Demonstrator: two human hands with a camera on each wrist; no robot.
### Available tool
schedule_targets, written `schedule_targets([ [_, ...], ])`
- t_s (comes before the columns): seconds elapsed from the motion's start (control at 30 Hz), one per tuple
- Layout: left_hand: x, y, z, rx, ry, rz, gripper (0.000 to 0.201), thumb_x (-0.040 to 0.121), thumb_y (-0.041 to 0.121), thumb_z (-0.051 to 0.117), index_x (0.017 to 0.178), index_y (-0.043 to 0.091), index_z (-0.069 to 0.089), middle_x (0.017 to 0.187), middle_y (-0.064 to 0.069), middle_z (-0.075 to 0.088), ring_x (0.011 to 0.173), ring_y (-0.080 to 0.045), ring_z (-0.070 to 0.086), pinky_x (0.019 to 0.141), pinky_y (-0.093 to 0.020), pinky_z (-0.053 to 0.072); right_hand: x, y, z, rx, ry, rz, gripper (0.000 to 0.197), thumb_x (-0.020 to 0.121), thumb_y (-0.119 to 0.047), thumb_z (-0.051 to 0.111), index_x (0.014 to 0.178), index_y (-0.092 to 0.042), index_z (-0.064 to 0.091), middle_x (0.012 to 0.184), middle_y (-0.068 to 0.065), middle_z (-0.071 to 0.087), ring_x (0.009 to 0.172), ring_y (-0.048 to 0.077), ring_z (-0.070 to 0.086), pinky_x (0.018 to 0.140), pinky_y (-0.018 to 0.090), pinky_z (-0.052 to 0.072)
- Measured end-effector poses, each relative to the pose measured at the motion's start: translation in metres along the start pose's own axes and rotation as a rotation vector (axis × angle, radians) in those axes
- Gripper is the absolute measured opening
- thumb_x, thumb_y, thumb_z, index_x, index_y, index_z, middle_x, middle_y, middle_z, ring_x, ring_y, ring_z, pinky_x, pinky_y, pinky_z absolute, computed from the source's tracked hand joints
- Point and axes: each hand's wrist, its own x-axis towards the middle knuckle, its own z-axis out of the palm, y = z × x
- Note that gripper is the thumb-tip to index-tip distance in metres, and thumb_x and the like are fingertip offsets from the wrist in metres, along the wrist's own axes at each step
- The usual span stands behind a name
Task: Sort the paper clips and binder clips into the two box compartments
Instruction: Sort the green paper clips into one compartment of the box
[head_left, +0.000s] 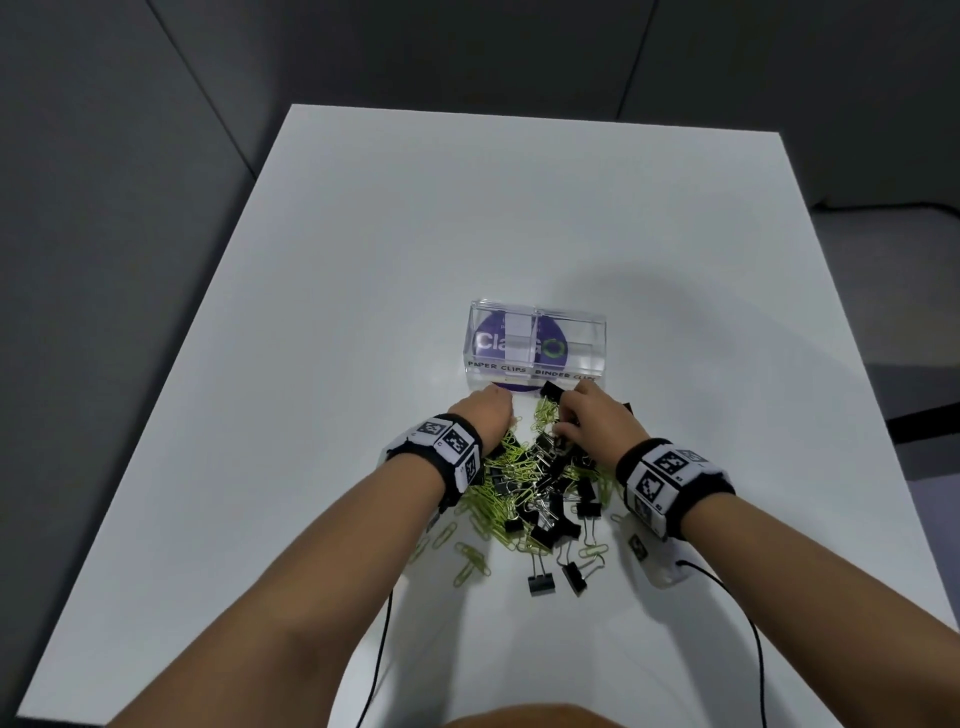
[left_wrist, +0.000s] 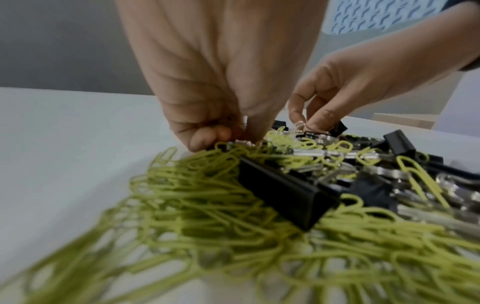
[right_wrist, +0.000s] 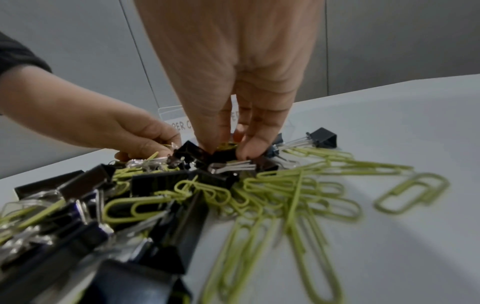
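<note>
A clear two-compartment box, labelled PAPER CLIPS on the left and BINDER CLIPS on the right, stands mid-table. Just in front of it lies a mixed pile of green paper clips and black binder clips. My left hand is curled over the pile's far left edge and pinches green paper clips. My right hand reaches into the pile's far end, thumb and fingers pinching a black binder clip. In the head view both hands sit side by side right before the box.
The white table stretches wide on all sides of the box, with dark floor beyond its edges. Loose binder clips and stray paper clips lie near me. Black cables trail from both wrists.
</note>
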Motion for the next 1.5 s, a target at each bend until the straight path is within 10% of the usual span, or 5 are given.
schedule_targets([
  [0.2,-0.011,-0.02,-0.007,-0.129,0.039,0.019,0.014,0.101,0.022,0.033,0.093,0.013,0.04,0.074,0.001,0.048,0.065,-0.015,0.044,0.067,-0.027,0.037,-0.005,0.004,-0.001,0.044,-0.008,-0.007,0.019,0.089,-0.024,0.058,0.093,-0.005,0.056,0.097,0.004,0.05,0.08,0.017,0.05,0.079,0.029,0.045],
  [0.4,-0.027,-0.04,-0.009,-0.2,0.042,-0.011,0.036,0.096,0.0,0.031,0.124,0.01,0.05,0.102,-0.009,0.061,0.091,-0.024,0.059,0.085,-0.028,0.044,-0.009,0.007,-0.008,0.07,-0.04,-0.017,0.017,0.089,-0.011,0.057,0.104,-0.005,0.06,0.11,0.009,0.058,0.096,0.023,0.057,0.084,0.026,0.045],
  [0.6,-0.04,-0.053,-0.012,-0.216,0.073,-0.008,0.012,0.097,0.016,0.038,0.1,0.015,0.049,0.093,-0.001,0.054,0.077,-0.015,0.049,0.062,-0.02,0.037,-0.011,0.001,-0.015,0.141,0.112,-0.031,0.022,0.087,0.004,0.043,0.1,-0.004,0.059,0.104,0.011,0.06,0.091,0.025,0.058,0.081,0.033,0.049],
  [0.83,-0.049,-0.06,-0.007,0.018,-0.061,0.043,0.039,0.087,0.034,0.061,0.117,0.015,0.046,0.101,-0.001,0.06,0.084,-0.015,0.053,0.076,-0.028,0.045,-0.002,-0.018,-0.007,0.1,0.083,-0.116,0.029,0.088,0.004,0.045,0.112,-0.005,0.058,0.119,0.01,0.056,0.104,0.023,0.057,0.086,0.025,0.043],
  [1.5,-0.042,-0.046,0.005,0.006,0.007,0.116,0.03,0.091,0.023,0.057,0.117,0.01,0.048,0.12,-0.01,0.053,0.104,-0.024,0.055,0.086,-0.031,0.043,-0.007,-0.02,0.001,-0.031,0.033,-0.176,0.025,0.095,-0.006,0.044,0.114,-0.006,0.061,0.114,0.012,0.054,0.098,0.028,0.057,0.085,0.031,0.045],
])
